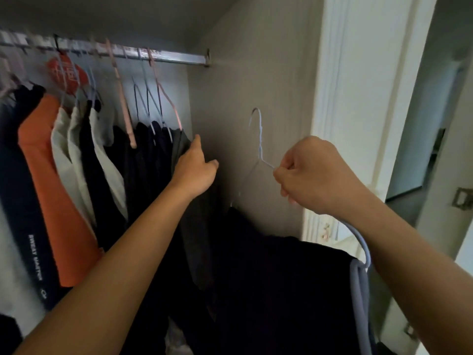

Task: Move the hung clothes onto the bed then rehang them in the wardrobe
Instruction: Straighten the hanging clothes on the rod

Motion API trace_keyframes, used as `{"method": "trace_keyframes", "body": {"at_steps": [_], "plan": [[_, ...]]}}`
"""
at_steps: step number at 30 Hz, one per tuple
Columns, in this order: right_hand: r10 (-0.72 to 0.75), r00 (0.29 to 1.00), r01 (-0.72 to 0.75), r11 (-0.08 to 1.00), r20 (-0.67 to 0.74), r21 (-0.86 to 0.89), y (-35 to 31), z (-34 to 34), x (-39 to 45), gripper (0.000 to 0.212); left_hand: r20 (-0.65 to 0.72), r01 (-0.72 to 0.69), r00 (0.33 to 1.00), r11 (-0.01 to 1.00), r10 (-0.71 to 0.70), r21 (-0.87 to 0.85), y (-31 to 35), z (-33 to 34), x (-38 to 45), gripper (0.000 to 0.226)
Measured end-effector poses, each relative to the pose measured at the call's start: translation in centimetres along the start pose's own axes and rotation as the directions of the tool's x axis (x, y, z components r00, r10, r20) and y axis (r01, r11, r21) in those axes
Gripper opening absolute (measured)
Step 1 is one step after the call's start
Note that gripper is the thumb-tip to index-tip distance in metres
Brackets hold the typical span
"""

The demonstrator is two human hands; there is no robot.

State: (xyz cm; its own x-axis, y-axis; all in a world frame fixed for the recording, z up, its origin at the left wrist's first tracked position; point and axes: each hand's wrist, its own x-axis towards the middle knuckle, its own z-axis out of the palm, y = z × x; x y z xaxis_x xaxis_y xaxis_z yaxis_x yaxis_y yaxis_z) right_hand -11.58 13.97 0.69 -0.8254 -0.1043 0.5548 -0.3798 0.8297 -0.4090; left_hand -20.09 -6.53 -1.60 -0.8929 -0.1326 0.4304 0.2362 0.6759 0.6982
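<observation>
Inside the wardrobe, the right hand [311,174] pinches a blue hanger [258,139] carrying dark clothing [276,278]. The left hand [195,172], fingers relaxed, presses hung clothes [153,139] aside. Rehanging looks nearly finished.

bare stretch of rail [186,58] between last pink hanger [163,90] and wardrobe side wall [243,73], clothes [76,139] crowding left

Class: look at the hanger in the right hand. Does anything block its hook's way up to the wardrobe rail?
Nothing visible does. The hanger in the right hand faces a bare stretch of rail; the left hand touches the hung clothes to its left.
</observation>
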Motion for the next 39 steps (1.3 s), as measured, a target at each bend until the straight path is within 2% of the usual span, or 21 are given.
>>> {"method": "trace_keyframes", "body": {"at_steps": [4, 8, 16, 21, 23, 28, 33, 39], "plan": [[-0.096, 0.993, 0.085, 0.987, -0.072, -0.137, -1.6, 2.3, 3.6, 0.02, -0.02, -0.013, 1.0, 0.999, 0.014, 0.042, -0.9, -1.3, -0.3, 0.08], [-0.14, 0.986, 0.122, 0.976, -0.088, -0.182, -4.2, 3.7, 8.1, 0.014, -0.015, -0.048, 0.999, 0.993, 0.05, 0.111, -1.8, -2.7, -0.6, 0.081], [-0.154, 0.988, 0.152, 0.959, 0.009, -0.239, -8.0, 4.4, 16.3, 0.009, -0.039, -0.153, 0.986, 0.97, 0.163, 0.187, -2.3, -4.4, -0.9, 0.076], [-0.261, 0.964, 0.238, 0.926, -0.041, -0.292, -11.0, 4.0, 19.9, 0.001, -0.086, -0.173, 0.977, 0.961, 0.195, 0.215, -2.2, -4.9, -0.7, 0.073], [-0.277, 0.958, 0.24, 0.917, -0.076, -0.318, -11.9, 3.7, 21.4, 0.002, -0.12, -0.183, 0.968, 0.949, 0.219, 0.256, -1.8, -5.2, -0.6, 0.071], [-0.277, 0.956, 0.241, 0.928, -0.093, -0.284, -13.4, 3.6, 24.3, 0.031, -0.145, -0.181, 0.963, 0.946, 0.226, 0.269, -0.8, -5.6, -0.2, 0.066], [-0.279, 0.958, 0.253, 0.933, -0.07, -0.256, -14.0, 5.1, 26.7, 0.031, -0.105, -0.232, 0.957, 0.928, 0.272, 0.292, -0.5, -5.5, -0.2, 0.052], [-0.311, 0.947, 0.291, 0.937, -0.081, -0.193, -13.6, 8.4, 28.7, 0.032, -0.111, -0.228, 0.958, 0.938, 0.264, 0.261, -1.1, -5.5, 0.5, 0.05]]}}
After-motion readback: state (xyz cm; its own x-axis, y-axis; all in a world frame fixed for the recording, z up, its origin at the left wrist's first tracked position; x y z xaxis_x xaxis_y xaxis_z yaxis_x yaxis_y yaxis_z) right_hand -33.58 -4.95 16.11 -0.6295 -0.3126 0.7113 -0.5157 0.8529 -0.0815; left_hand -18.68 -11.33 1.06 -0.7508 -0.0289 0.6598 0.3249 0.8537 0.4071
